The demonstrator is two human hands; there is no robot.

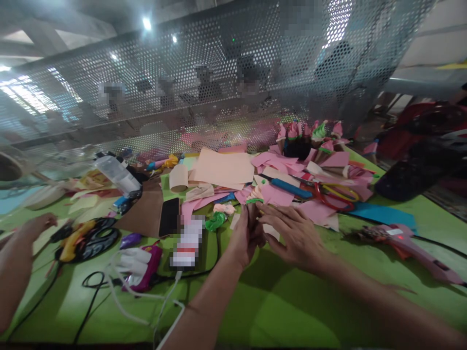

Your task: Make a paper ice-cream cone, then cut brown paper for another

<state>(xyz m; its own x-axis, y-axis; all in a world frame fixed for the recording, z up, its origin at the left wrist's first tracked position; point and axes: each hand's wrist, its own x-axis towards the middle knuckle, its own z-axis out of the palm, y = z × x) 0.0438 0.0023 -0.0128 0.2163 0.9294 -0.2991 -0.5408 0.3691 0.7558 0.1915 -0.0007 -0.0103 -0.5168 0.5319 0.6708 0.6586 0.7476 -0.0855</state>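
Observation:
Upright in my left hand (243,239) is a small paper ice cream cone (254,199) with a brown base, a pale pink swirl and a green band. The fingers of my left hand are wrapped round its brown base. My right hand (294,233) is beside the cone, its fingers spread and their tips near or touching the cone's right side. Just left of the cone lie a green crumpled piece (216,221) and a pale pink one (224,208).
Blue-handled tool (292,187), red scissors (330,197) and pink paper (279,163) lie beyond my hands. A pink glue gun (412,248) is at right. Phones, a power strip (146,267) and cables are at left, with another person's arm (18,262). Finished cones (319,132) stand behind.

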